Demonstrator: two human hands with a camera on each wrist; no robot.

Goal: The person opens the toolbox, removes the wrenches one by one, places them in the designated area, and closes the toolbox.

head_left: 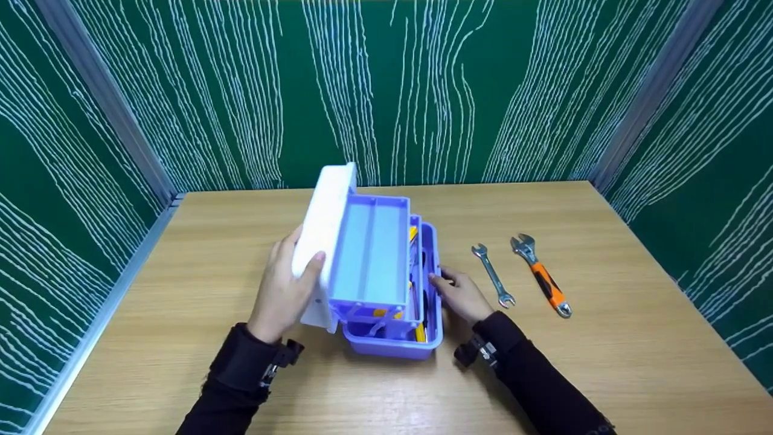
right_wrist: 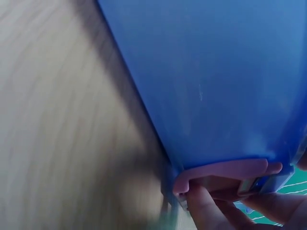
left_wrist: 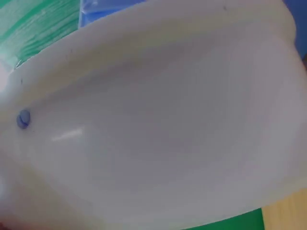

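A purple toolbox [head_left: 389, 347] stands in the middle of the table, its white lid [head_left: 324, 208] swung up to the left. My left hand [head_left: 281, 296] grips the lid's edge, thumb on the near face. The divided upper tray [head_left: 386, 251] is raised and holds nothing. Yellow-handled tools [head_left: 421, 332], partly hidden, lie in the lower levels. At the box's right side, my right hand [head_left: 464, 296] holds the wall, with the thumb at the rim. In the right wrist view its fingers [right_wrist: 204, 206] hook under a pink latch [right_wrist: 225, 170].
To the right of the box lie an open-end wrench [head_left: 494, 275] and an adjustable wrench [head_left: 542, 275] with an orange and black handle. Green panels with white wavy lines [head_left: 410, 90] enclose the wooden table [head_left: 229, 241] at the back and sides.
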